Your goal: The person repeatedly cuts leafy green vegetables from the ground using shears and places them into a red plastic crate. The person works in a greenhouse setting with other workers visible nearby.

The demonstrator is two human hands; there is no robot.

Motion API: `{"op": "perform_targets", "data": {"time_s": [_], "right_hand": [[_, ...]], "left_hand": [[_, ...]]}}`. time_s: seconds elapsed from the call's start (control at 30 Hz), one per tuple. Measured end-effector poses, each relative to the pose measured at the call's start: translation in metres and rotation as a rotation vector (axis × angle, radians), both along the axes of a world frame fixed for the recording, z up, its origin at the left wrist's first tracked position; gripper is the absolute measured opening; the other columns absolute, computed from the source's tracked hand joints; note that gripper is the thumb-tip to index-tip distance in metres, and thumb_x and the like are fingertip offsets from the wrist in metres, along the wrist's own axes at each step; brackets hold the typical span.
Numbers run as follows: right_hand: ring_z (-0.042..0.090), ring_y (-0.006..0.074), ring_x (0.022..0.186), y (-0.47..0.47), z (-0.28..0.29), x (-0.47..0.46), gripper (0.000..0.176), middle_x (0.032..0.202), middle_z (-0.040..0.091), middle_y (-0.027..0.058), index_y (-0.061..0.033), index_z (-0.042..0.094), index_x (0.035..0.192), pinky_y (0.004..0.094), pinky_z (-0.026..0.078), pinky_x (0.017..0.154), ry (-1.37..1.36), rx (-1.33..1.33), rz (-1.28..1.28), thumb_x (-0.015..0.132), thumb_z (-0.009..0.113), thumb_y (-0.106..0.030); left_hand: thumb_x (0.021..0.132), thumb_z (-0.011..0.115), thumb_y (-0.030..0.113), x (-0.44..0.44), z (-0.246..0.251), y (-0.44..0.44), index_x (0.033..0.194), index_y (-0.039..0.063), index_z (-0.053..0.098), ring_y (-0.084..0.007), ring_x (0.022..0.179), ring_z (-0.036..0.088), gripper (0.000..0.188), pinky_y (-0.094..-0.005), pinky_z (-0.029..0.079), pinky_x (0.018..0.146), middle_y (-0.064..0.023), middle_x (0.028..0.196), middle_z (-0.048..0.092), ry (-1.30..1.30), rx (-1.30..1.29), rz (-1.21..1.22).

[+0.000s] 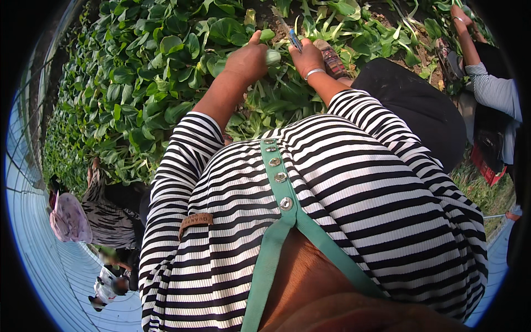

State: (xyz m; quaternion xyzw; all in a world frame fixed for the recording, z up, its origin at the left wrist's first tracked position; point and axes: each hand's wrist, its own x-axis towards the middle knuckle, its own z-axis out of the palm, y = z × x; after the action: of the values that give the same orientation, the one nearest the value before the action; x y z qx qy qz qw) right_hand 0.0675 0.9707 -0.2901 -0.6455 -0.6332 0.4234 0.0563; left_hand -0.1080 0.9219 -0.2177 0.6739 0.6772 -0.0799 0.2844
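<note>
My left hand [247, 61] is closed around a leafy green that looks like bok choy, its pale stem end [272, 57] showing beside the fingers. The index finger points away from me over the leaves. Gripped in my right hand [308, 57] is a knife [295, 40] with a blue and grey handle. Its narrow blade [281, 20] slants up and left over a patch of bare soil, apart from the left hand. Both hands are low over the plants. Dense rooted bok choy [137, 79] fills the ground to the left, and loose-looking leafy plants [286, 97] lie below the hands.
My patterned shoe [330, 58] and dark-trousered knee [408, 108] are close on the right. Beyond them, a co-worker's arm [466, 41] reaches into greens, near a red object [487, 164]. Another person in a pink hat [71, 218] crouches at left. More greens [381, 39] lie at upper right.
</note>
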Motion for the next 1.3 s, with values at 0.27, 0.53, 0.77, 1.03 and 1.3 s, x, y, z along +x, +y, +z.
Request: {"op": "perform_targets", "data": {"time_s": [0.27, 0.53, 0.77, 1.03, 1.3], "right_hand": [[0.061, 0.0385, 0.101, -0.010, -0.002, -0.051, 0.036, 0.106, 0.063, 0.0201, -0.0050, 0.054, 0.111, 0.0463, 0.047, 0.088, -0.111, -0.198, 0.394, 0.092, 0.054, -0.036], [0.061, 0.0375, 0.099, -0.001, -0.050, -0.073, 0.039, 0.106, 0.065, 0.0193, -0.0037, 0.058, 0.107, 0.0444, 0.048, 0.086, -0.252, -0.268, 0.382, 0.089, 0.057, -0.038], [0.063, 0.0343, 0.088, 0.006, -0.082, -0.075, 0.046, 0.093, 0.066, 0.0174, -0.0045, 0.063, 0.101, 0.0417, 0.048, 0.081, -0.206, -0.223, 0.465, 0.085, 0.063, -0.047], [0.066, 0.0341, 0.078, 0.008, -0.077, -0.071, 0.035, 0.092, 0.067, 0.0180, -0.0063, 0.061, 0.106, 0.0431, 0.053, 0.072, -0.280, -0.486, 0.561, 0.090, 0.060, -0.037], [0.058, 0.0164, 0.057, 0.000, -0.024, -0.042, 0.041, 0.080, 0.057, 0.0067, -0.0050, 0.057, 0.106, 0.0332, 0.056, 0.049, 0.450, -0.572, -0.185, 0.086, 0.069, -0.039]], "left_hand": [[0.078, 0.061, 0.013, -0.077, -0.059, -0.027, 0.118, 0.009, 0.061, -0.0320, 0.112, 0.059, 0.041, -0.0407, 0.048, 0.094, -0.0110, 0.129, 0.056, 0.146, -0.222, 0.254], [0.074, 0.064, 0.016, -0.080, -0.076, -0.054, 0.126, 0.014, 0.056, -0.0308, 0.112, 0.059, 0.053, -0.0390, 0.047, 0.096, -0.0139, 0.124, 0.060, -0.023, -0.138, 0.449], [0.069, 0.070, 0.022, -0.094, -0.085, -0.052, 0.129, 0.015, 0.055, -0.0308, 0.111, 0.059, 0.063, -0.0389, 0.046, 0.096, -0.0153, 0.121, 0.062, -0.077, -0.257, 0.436], [0.070, 0.067, 0.020, -0.090, -0.089, -0.074, 0.127, 0.010, 0.056, -0.0302, 0.113, 0.058, 0.059, -0.0375, 0.046, 0.097, -0.0133, 0.125, 0.060, 0.043, 0.084, 0.290], [0.071, 0.069, 0.014, -0.059, 0.008, -0.113, 0.126, 0.010, 0.055, -0.0302, 0.103, 0.063, 0.057, -0.0395, 0.053, 0.083, -0.0065, 0.138, 0.051, -0.059, 0.260, 0.269]]}}
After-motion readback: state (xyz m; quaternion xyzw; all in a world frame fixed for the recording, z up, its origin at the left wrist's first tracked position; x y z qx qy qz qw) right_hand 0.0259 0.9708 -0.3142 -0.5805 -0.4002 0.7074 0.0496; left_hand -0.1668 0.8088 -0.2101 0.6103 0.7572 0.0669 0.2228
